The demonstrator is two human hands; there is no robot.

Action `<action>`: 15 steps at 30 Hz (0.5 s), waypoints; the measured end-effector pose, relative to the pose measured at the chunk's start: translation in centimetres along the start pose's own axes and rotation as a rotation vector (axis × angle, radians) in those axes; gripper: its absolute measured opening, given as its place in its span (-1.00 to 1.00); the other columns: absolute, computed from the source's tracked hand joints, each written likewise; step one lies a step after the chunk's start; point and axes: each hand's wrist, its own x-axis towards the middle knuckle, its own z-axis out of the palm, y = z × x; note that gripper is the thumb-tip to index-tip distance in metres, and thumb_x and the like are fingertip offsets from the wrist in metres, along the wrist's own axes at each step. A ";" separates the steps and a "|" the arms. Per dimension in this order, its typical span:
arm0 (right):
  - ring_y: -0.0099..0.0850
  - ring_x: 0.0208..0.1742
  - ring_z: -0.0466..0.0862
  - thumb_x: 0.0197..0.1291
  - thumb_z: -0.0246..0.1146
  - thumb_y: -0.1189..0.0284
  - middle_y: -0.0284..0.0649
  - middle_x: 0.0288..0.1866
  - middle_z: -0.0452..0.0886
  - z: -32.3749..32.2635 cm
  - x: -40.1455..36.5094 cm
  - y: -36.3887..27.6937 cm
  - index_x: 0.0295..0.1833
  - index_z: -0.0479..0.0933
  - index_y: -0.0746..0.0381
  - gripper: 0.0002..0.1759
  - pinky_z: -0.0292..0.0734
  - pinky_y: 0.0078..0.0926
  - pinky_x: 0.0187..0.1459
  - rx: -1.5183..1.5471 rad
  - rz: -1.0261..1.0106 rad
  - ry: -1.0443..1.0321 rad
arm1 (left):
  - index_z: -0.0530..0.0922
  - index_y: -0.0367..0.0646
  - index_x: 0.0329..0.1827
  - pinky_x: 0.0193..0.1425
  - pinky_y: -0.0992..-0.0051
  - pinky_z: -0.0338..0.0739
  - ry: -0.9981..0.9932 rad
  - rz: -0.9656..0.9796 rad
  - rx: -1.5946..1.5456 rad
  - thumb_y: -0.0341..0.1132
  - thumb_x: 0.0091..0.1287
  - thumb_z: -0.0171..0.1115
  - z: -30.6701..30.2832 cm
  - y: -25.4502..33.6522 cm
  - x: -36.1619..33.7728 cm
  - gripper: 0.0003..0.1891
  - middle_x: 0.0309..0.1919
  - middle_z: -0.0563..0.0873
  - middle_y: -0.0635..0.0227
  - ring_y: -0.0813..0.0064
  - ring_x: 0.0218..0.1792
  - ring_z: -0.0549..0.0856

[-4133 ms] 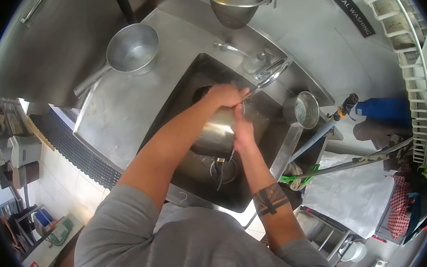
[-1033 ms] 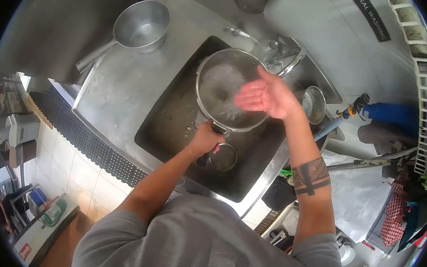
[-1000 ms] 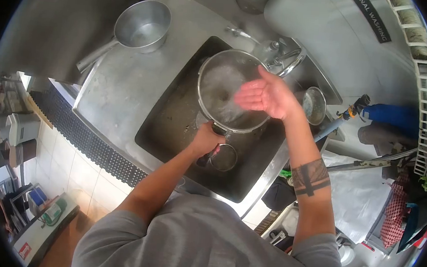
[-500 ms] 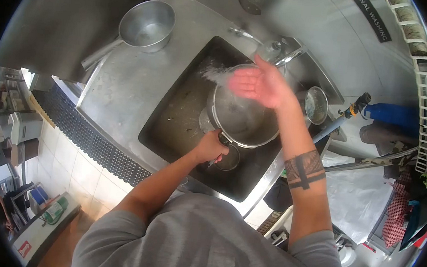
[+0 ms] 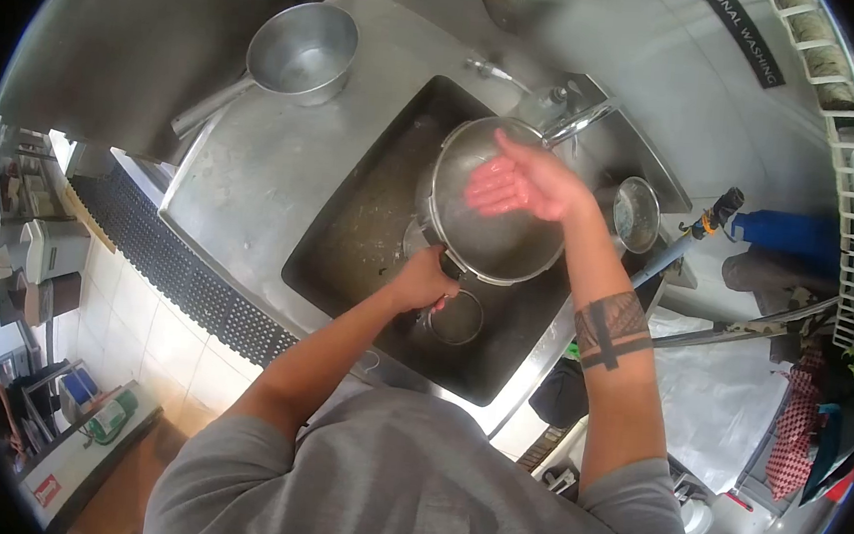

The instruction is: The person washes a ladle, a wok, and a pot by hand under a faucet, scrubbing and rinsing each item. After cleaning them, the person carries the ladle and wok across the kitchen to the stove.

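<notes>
A round metal pot (image 5: 517, 264) with a dark handle is held over the sink (image 5: 335, 230). My left hand (image 5: 424, 282) is closed round the pot's handle at its near side. Above the pot's opening is my right hand (image 5: 524, 179), its fingers stretched out and holding nothing. The chrome faucet (image 5: 579, 123) reaches toward the pot's far rim. A smaller round container (image 5: 457, 318) sits in the sink beside my left hand, partly hidden by it.
A metal saucepan (image 5: 303, 51) with a long handle stands on the steel counter (image 5: 254, 173) at the left. A round strainer or bowl (image 5: 636, 213) is right of the sink. A black perforated mat (image 5: 186, 268) runs along the counter's edge.
The pot has shifted slightly up toward the faucet. My right hand has moved a little down and right, over the pot's opening. The water spray left of my fingers no longer shows.
</notes>
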 end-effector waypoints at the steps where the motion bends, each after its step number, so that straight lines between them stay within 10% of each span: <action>1: 0.01 0.17 0.78 0.54 0.01 -0.25 0.22 0.12 0.73 0.2 0.1 0.1 0.17 0.59 0.54 -0.10 0.70 -0.05 0.23 0.003 0.000 0.001 | 0.46 -0.53 0.17 -0.63 0.39 0.54 0.004 -0.007 0.013 -0.62 0.09 0.34 -0.2 0.0 0.1 -0.48 -0.59 0.65 0.25 0.46 -0.67 0.65; 8: -0.09 0.15 0.78 0.51 0.28 0.11 0.17 0.13 0.74 1.9 4.9 4.2 0.16 0.59 0.50 -0.44 0.71 -0.15 0.21 -0.209 0.137 -0.103 | 0.47 -0.50 0.17 -0.62 0.40 0.55 0.043 -0.014 0.027 -0.65 0.05 0.35 -0.7 -0.2 0.6 -0.46 -0.56 0.66 0.24 0.46 -0.66 0.66; 10: -0.10 0.16 0.77 0.53 0.25 0.15 0.11 0.14 0.74 -1.6 8.0 6.6 0.20 0.58 0.45 -0.48 0.69 -0.20 0.22 0.361 -0.208 0.111 | 0.48 -0.50 0.17 -0.62 0.41 0.54 0.023 -0.025 0.020 -0.65 0.05 0.35 -1.0 -0.6 0.9 -0.46 -0.56 0.66 0.24 0.46 -0.66 0.66; 15: -0.11 0.14 0.76 0.53 0.23 0.12 0.06 0.14 0.74 -0.7 4.5 3.5 0.24 0.57 0.40 -0.48 0.64 -0.22 0.25 0.292 -0.252 0.081 | 0.50 -0.48 0.15 -0.62 0.42 0.53 0.011 -0.067 -0.011 -0.64 0.06 0.36 -1.0 -0.3 0.3 -0.48 -0.55 0.66 0.24 0.47 -0.66 0.66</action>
